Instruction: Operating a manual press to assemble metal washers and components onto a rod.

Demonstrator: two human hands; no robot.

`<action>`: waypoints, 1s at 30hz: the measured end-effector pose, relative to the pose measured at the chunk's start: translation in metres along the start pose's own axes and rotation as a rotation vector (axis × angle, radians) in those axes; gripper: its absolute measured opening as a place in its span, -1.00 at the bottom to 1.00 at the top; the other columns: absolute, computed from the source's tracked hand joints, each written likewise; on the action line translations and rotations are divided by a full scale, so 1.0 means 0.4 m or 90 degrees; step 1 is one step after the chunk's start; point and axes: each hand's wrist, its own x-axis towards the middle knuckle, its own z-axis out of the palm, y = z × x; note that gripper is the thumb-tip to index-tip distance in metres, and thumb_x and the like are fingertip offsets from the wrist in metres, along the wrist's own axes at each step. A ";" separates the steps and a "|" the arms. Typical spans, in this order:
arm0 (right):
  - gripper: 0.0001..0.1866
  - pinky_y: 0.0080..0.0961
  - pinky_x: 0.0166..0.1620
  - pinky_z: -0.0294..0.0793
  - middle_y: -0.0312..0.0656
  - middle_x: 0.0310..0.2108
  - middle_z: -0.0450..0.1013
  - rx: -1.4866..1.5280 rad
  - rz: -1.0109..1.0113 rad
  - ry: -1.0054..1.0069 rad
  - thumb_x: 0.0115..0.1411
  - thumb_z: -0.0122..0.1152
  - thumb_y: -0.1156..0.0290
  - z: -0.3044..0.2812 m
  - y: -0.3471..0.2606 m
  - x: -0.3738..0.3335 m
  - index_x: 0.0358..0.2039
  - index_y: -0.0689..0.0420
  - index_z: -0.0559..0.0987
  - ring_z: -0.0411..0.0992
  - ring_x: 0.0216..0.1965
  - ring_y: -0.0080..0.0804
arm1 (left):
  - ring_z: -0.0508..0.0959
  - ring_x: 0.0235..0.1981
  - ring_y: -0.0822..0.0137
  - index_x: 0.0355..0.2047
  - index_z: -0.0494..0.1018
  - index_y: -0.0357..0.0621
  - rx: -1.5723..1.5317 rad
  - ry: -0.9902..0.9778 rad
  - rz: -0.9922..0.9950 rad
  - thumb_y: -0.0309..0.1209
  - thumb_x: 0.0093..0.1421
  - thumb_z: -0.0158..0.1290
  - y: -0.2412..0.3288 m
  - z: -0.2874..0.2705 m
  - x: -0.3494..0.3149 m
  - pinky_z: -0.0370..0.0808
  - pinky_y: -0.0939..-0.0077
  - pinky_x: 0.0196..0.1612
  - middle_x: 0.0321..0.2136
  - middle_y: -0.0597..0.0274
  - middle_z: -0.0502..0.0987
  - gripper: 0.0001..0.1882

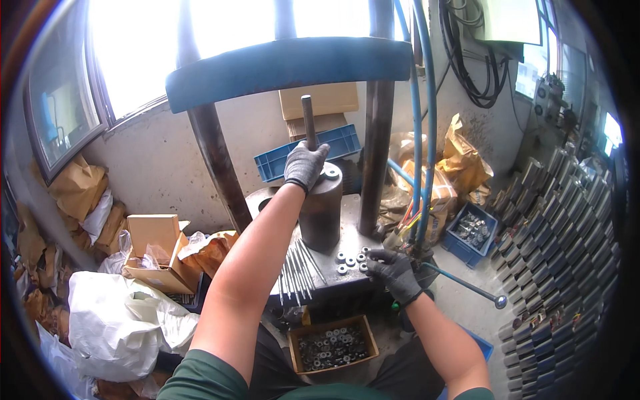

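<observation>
My left hand, in a grey knit glove, is wrapped round an upright metal rod above a thick steel cylinder. A small metal ring sits on the cylinder's top, beside the hand. The rod's lower end is hidden by the hand. My right hand, in a dark grey glove, reaches to the table's right edge with fingers stretched out beside a group of small metal rings. Several thin metal rods lie side by side on the table, left of the rings.
A blue press beam spans two steel columns. Below the table's front edge stands a box of loose metal rings. A blue bin of metal parts and stacked metal cylinders are at right. A lever with a ball end sticks out.
</observation>
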 end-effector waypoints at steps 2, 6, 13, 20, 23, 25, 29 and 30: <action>-0.69 -0.62 -0.34 0.60 -0.26 -0.29 0.63 -0.019 -0.089 -0.014 0.30 0.37 0.42 0.033 -0.064 0.066 0.01 0.24 0.62 0.59 -0.39 -0.59 | 0.68 -0.10 -0.06 -0.06 0.56 -0.18 0.014 0.055 0.031 -0.02 0.24 0.14 -0.011 0.009 -0.013 0.55 0.12 0.03 -0.26 -0.04 0.70 -0.52; -0.67 -0.62 -0.45 0.55 -0.19 -0.38 0.64 -0.098 -0.260 0.007 0.34 0.31 0.33 0.108 -0.205 0.238 0.03 0.26 0.62 0.58 -0.51 -0.60 | 0.67 -0.10 -0.09 -0.07 0.54 -0.14 0.054 0.113 0.103 -0.08 0.28 0.10 -0.014 0.014 -0.049 0.55 0.09 0.02 -0.24 -0.08 0.69 -0.60; -0.66 -0.23 0.15 0.51 -0.08 0.02 0.59 -0.544 -0.372 0.071 0.35 0.21 0.22 0.202 -0.302 0.457 0.07 0.04 0.64 0.54 0.05 -0.05 | 0.65 -0.09 -0.13 -0.04 0.49 -0.10 0.026 0.081 0.096 -0.08 0.37 0.05 0.001 0.004 -0.063 0.54 0.00 -0.02 -0.23 -0.10 0.68 -0.62; -0.65 -0.22 0.10 0.52 -0.07 -0.02 0.52 -0.592 -0.414 0.149 0.33 0.23 0.15 0.217 -0.282 0.450 0.08 -0.07 0.66 0.55 0.00 -0.10 | 0.64 -0.39 0.04 -0.04 0.42 -0.19 0.020 0.152 0.177 -0.18 0.44 0.08 -0.054 0.043 -0.046 0.55 0.16 -0.27 -0.39 -0.03 0.63 -0.68; -0.64 -0.23 0.07 0.52 -0.05 -0.07 0.52 -0.572 -0.428 0.150 0.31 0.26 0.14 0.214 -0.287 0.438 0.06 -0.03 0.67 0.56 -0.04 -0.12 | 0.33 -0.63 0.51 -0.12 0.28 -0.13 -0.632 0.172 0.327 -0.19 0.51 -0.03 -0.061 0.067 -0.040 0.42 0.53 -0.54 -0.57 0.37 0.39 -0.74; -0.61 -0.23 0.07 0.53 -0.05 -0.06 0.53 -0.576 -0.444 0.150 0.30 0.27 0.14 0.211 -0.288 0.438 0.08 -0.01 0.66 0.56 -0.04 -0.11 | 0.33 -0.63 0.52 -0.14 0.29 -0.14 -0.657 0.215 0.309 -0.17 0.50 -0.01 -0.066 0.060 -0.034 0.42 0.55 -0.54 -0.57 0.36 0.40 -0.71; -0.52 -0.20 0.07 0.54 -0.05 -0.02 0.54 -0.588 -0.456 0.176 0.29 0.29 0.13 0.211 -0.277 0.451 0.17 0.03 0.59 0.56 -0.02 -0.08 | 0.37 -0.63 0.57 -0.13 0.31 -0.13 -0.661 0.181 0.174 -0.18 0.47 0.06 -0.079 0.020 -0.030 0.40 0.64 -0.58 -0.53 0.35 0.49 -0.72; -0.52 -0.20 0.07 0.54 -0.05 -0.02 0.54 -0.581 -0.467 0.174 0.29 0.29 0.13 0.212 -0.273 0.456 0.17 0.03 0.59 0.56 -0.02 -0.08 | 0.39 -0.62 0.60 -0.11 0.33 -0.13 -0.638 0.154 0.118 -0.20 0.46 0.08 -0.079 0.014 -0.029 0.40 0.67 -0.59 -0.51 0.35 0.53 -0.73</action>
